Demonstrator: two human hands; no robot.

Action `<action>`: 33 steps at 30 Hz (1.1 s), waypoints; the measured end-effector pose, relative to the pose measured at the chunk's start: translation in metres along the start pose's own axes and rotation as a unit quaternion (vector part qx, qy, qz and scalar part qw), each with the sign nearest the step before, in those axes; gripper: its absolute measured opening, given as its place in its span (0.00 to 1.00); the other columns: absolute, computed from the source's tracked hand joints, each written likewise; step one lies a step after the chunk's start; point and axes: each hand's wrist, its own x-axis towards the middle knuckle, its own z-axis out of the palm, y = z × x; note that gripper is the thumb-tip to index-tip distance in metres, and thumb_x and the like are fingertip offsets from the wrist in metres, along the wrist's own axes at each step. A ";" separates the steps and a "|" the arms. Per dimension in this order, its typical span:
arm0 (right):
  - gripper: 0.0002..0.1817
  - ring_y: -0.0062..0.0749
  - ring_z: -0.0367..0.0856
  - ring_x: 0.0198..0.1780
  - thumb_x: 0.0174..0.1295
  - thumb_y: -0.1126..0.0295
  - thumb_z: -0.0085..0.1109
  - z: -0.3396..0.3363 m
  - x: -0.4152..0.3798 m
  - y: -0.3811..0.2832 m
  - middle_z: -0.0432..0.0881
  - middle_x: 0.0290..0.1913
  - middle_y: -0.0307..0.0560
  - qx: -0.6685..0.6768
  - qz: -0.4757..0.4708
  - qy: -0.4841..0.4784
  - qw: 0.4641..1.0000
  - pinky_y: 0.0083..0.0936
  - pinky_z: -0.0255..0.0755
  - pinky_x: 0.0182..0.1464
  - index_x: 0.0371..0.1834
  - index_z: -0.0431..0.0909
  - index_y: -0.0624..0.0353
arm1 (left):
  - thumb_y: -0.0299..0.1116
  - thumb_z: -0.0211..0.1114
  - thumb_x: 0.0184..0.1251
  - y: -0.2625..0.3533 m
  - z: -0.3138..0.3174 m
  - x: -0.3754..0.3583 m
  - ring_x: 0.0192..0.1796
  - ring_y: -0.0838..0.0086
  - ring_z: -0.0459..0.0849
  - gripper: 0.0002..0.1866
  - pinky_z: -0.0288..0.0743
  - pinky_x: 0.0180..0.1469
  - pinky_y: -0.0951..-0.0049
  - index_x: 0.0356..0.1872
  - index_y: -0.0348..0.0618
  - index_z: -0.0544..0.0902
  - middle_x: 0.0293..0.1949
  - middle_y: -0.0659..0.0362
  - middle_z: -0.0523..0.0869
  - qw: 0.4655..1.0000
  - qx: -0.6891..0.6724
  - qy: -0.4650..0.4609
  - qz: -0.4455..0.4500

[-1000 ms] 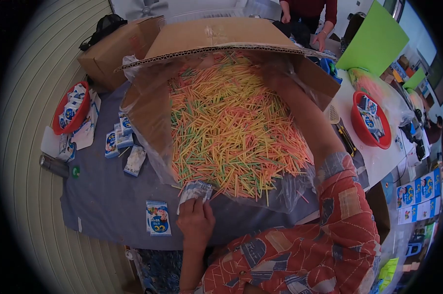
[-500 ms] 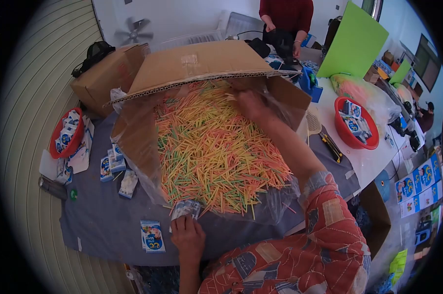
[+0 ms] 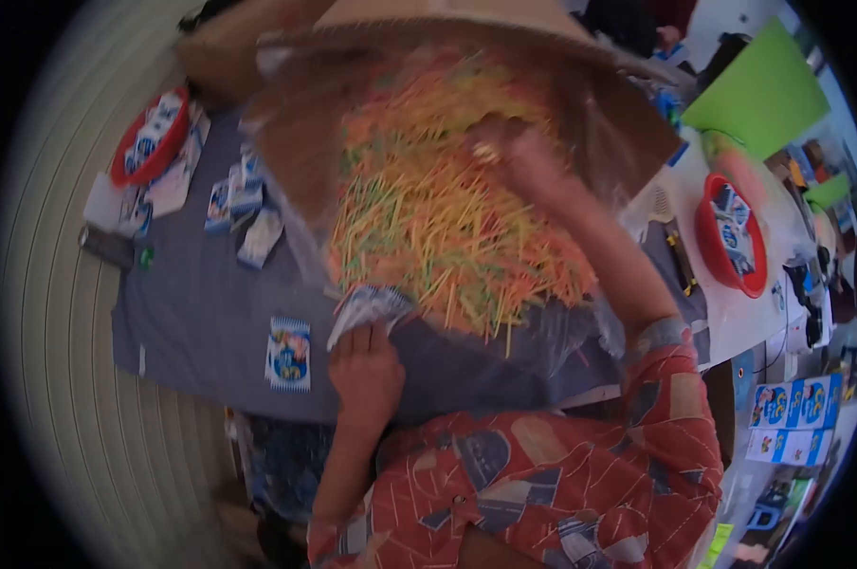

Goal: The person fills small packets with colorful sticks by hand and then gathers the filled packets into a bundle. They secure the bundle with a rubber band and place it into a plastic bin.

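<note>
Thin yellow, orange and green sticks [image 3: 438, 218] fill a large cardboard box [image 3: 296, 142] lined with clear plastic. My right hand [image 3: 519, 161] is over the upper right of the pile, fingers curled round a small bunch of sticks whose pale ends show. At the box's near left edge, my left hand [image 3: 367, 370] is closed on a white and blue packet [image 3: 367, 313]. Another blue packet [image 3: 288, 354] lies on the grey cloth left of that hand. More packets [image 3: 234, 197] lie farther back, beside the box.
Red baskets of packets stand at the left [image 3: 152, 137] and right [image 3: 732, 237]. A yellow and black cutter [image 3: 680, 261] lies right of the box. A dark cylinder [image 3: 106, 247] is at the table's left edge. Behind is a green panel [image 3: 765, 90] and part of another person.
The camera view has tilted down, so the scene sits higher in it. My right hand has drawn slightly back toward me over the pile. My left hand still holds its packet.
</note>
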 end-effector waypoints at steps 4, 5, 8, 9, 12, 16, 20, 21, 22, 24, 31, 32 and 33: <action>0.10 0.19 0.79 0.31 0.73 0.67 0.58 0.020 -0.004 -0.024 0.82 0.32 0.37 0.309 0.068 0.072 0.946 0.18 0.70 0.33 0.52 0.82 0.56 | 0.26 0.66 0.48 -0.008 0.008 -0.001 0.42 0.62 0.83 0.13 0.80 0.38 0.63 0.38 0.41 0.84 0.35 0.58 0.81 1.000 0.004 0.020 0.014; 0.11 0.15 0.72 0.27 0.75 0.66 0.56 0.014 -0.005 -0.035 0.79 0.29 0.34 0.409 0.157 0.052 0.898 0.16 0.65 0.30 0.54 0.82 0.56 | 0.26 0.67 0.49 -0.010 0.013 -0.004 0.41 0.63 0.83 0.10 0.80 0.37 0.64 0.36 0.41 0.83 0.36 0.58 0.81 0.998 -0.003 0.046 0.034; 0.13 0.10 0.59 0.21 0.77 0.65 0.53 0.018 -0.007 -0.047 0.73 0.24 0.30 0.486 0.297 0.030 0.821 0.15 0.54 0.23 0.57 0.82 0.54 | 0.27 0.68 0.52 -0.006 0.010 -0.008 0.41 0.62 0.83 0.07 0.80 0.34 0.64 0.34 0.42 0.83 0.36 0.59 0.81 0.996 -0.033 0.075 0.030; 0.13 0.10 0.60 0.22 0.76 0.65 0.53 0.022 -0.009 -0.041 0.73 0.24 0.30 0.482 0.313 -0.001 0.819 0.15 0.54 0.24 0.57 0.82 0.55 | 0.28 0.69 0.54 -0.002 0.007 -0.007 0.41 0.61 0.83 0.06 0.80 0.34 0.63 0.33 0.43 0.83 0.37 0.59 0.81 0.995 -0.059 0.079 0.007; 0.11 0.10 0.60 0.21 0.75 0.65 0.55 0.028 -0.017 -0.033 0.72 0.23 0.28 0.503 0.389 0.017 0.771 0.16 0.54 0.23 0.53 0.83 0.56 | 0.27 0.69 0.58 0.005 -0.005 -0.003 0.42 0.58 0.84 0.06 0.80 0.40 0.60 0.36 0.41 0.86 0.40 0.55 0.85 0.996 -0.079 0.020 -0.035; 0.07 0.08 0.58 0.20 0.68 0.62 0.64 0.029 -0.005 -0.045 0.66 0.20 0.24 0.443 0.392 0.041 0.806 0.16 0.49 0.21 0.33 0.77 0.47 | 0.25 0.68 0.52 -0.005 -0.004 -0.004 0.43 0.56 0.82 0.06 0.81 0.39 0.62 0.33 0.40 0.84 0.39 0.53 0.82 0.990 -0.126 0.022 -0.061; 0.14 0.09 0.57 0.18 0.71 0.56 0.62 0.040 -0.009 -0.018 0.65 0.18 0.25 0.532 0.413 0.033 0.739 0.15 0.48 0.21 0.27 0.74 0.45 | 0.25 0.66 0.47 0.002 0.016 -0.010 0.44 0.58 0.81 0.07 0.81 0.34 0.64 0.30 0.40 0.83 0.38 0.52 0.80 0.997 -0.062 0.019 -0.052; 0.14 0.09 0.57 0.18 0.71 0.56 0.62 0.042 -0.009 -0.014 0.65 0.18 0.25 0.530 0.412 0.034 0.740 0.15 0.48 0.21 0.27 0.74 0.45 | 0.26 0.65 0.46 0.005 0.018 -0.008 0.44 0.58 0.81 0.07 0.81 0.32 0.66 0.30 0.41 0.83 0.38 0.52 0.80 0.998 -0.029 0.026 -0.045; 0.17 0.11 0.58 0.18 0.72 0.54 0.58 0.045 -0.010 -0.010 0.65 0.18 0.27 0.581 0.400 -0.018 0.708 0.17 0.49 0.21 0.27 0.74 0.46 | 0.27 0.64 0.44 0.007 0.018 -0.008 0.44 0.59 0.81 0.08 0.81 0.31 0.67 0.29 0.41 0.83 0.38 0.53 0.79 0.999 0.004 0.033 -0.037; 0.19 0.13 0.60 0.18 0.74 0.51 0.55 0.047 -0.012 -0.013 0.65 0.17 0.29 0.625 0.387 -0.070 0.674 0.19 0.51 0.21 0.26 0.73 0.48 | 0.27 0.64 0.46 0.004 0.019 -0.003 0.43 0.59 0.80 0.07 0.81 0.31 0.66 0.30 0.41 0.83 0.37 0.53 0.79 0.999 0.019 0.004 -0.038; 0.32 0.39 0.84 0.47 0.80 0.44 0.31 0.026 -0.002 -0.069 0.85 0.41 0.54 0.523 0.293 -0.106 0.793 0.32 0.73 0.55 0.38 0.76 0.61 | 0.24 0.64 0.46 -0.029 -0.024 0.021 0.39 0.61 0.79 0.10 0.76 0.35 0.60 0.33 0.39 0.86 0.35 0.57 0.79 0.993 -0.014 0.113 0.017; 0.32 0.41 0.85 0.49 0.81 0.45 0.31 0.032 -0.007 -0.061 0.86 0.42 0.55 0.570 0.308 -0.081 0.757 0.35 0.74 0.57 0.38 0.77 0.62 | 0.24 0.65 0.45 -0.028 -0.025 0.017 0.38 0.61 0.79 0.11 0.75 0.36 0.60 0.33 0.40 0.86 0.35 0.57 0.79 0.993 0.004 0.109 0.039; 0.32 0.41 0.85 0.49 0.81 0.45 0.31 0.034 -0.010 -0.055 0.86 0.42 0.55 0.556 0.323 -0.068 0.763 0.35 0.74 0.57 0.38 0.77 0.62 | 0.24 0.65 0.45 -0.025 -0.015 0.010 0.38 0.61 0.79 0.11 0.75 0.36 0.60 0.33 0.40 0.86 0.35 0.57 0.79 0.993 -0.016 0.108 0.054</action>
